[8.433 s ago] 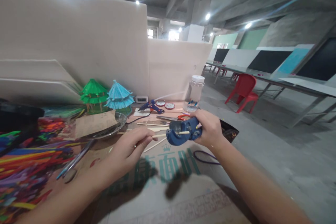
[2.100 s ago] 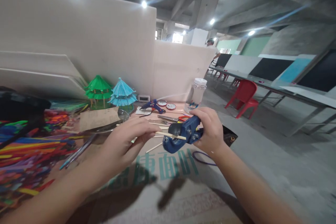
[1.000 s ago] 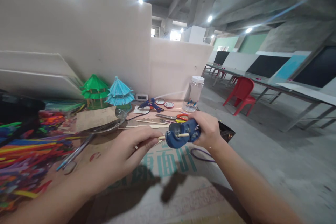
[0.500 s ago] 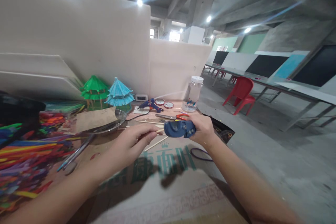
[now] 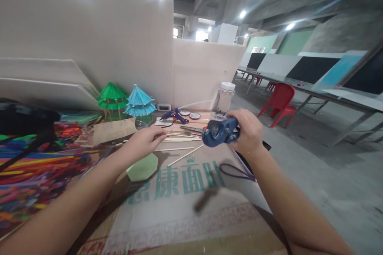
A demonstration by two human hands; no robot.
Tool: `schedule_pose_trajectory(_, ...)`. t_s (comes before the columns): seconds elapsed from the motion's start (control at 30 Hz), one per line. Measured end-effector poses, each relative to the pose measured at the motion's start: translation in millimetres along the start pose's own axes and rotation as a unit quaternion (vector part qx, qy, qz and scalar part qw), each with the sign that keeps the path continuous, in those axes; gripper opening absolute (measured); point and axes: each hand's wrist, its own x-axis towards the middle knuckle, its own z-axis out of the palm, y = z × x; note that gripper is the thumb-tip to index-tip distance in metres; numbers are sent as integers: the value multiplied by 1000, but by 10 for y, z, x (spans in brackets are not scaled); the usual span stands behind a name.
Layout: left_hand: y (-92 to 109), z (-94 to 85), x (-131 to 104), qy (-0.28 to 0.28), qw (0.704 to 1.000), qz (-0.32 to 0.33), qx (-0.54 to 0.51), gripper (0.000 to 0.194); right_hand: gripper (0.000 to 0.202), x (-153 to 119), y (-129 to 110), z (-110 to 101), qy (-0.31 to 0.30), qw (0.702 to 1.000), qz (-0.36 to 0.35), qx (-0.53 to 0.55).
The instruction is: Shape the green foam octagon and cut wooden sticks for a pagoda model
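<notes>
My right hand [image 5: 247, 133] is wrapped round a blue cutter with a hooked jaw [image 5: 216, 132], which looks like a pipe cutter, held above the cardboard. My left hand [image 5: 146, 140] pinches a thin wooden stick [image 5: 172, 134]; its far end lies close to other sticks. Below the hands, several pale sticks [image 5: 185, 156] lie on the printed cardboard [image 5: 179, 207]. A pale green octagonal piece [image 5: 143, 167] lies partly under my left forearm. Scissors [image 5: 191, 128] rest behind the sticks, partly hidden by the cutter.
Colourful fuzzy stems [image 5: 38, 175] heap up at left. Behind stand a green tiered-roof model [image 5: 111, 95], a blue one [image 5: 139, 101], a glue gun [image 5: 175, 116] and a clear jar [image 5: 224, 99]. White panels [image 5: 119, 48] border the back. A dark cord loop [image 5: 236, 171] lies at right.
The cutter has moved right and away from the stick at my left fingers. My left hand has shifted left and slightly up. The green octagonal piece has come into sight.
</notes>
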Motion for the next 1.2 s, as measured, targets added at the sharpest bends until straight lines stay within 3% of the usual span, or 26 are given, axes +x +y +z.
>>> schedule_pose_trajectory(0.13, -158, 259, 67, -34, 999, -5, 13, 32, 27, 13, 73, -78, 13, 1000, 17, -10)
schedule_pose_trajectory(0.3, -177, 586, 58, -56, 998, 5, 19, 26, 33, 3, 123, -74, -7, 1000, 18, -21)
schedule_pose_trajectory(0.47, -81, 691, 45, -49, 998, 17, 37, 28, 43, 6, 140, -35, -23, 999, -5, -47)
schedule_pose_trajectory(0.57, -28, 505, 10, -58, 997, 5, 57, 28, 44, 6, 153, -31, -17, 998, -13, -60)
schedule_pose_trajectory(0.77, -221, -321, -327, -102, 984, -90, 113, 34, 38, -19, 187, 8, -12, 998, -8, -68)
schedule_pose_trajectory(0.87, -345, -611, -565, -125, 972, -132, 150, 36, 39, -26, 177, 56, -16, 998, -7, -54)
schedule_pose_trajectory(1.07, -546, -680, -903, -172, 949, -179, 193, 37, 39, -35, 189, 128, -37, 998, -6, -47)
schedule_pose_trajectory(1.2, -641, -700, -1021, -165, 942, -206, 208, 36, 38, -21, 150, 120, -34, 997, -32, -66)
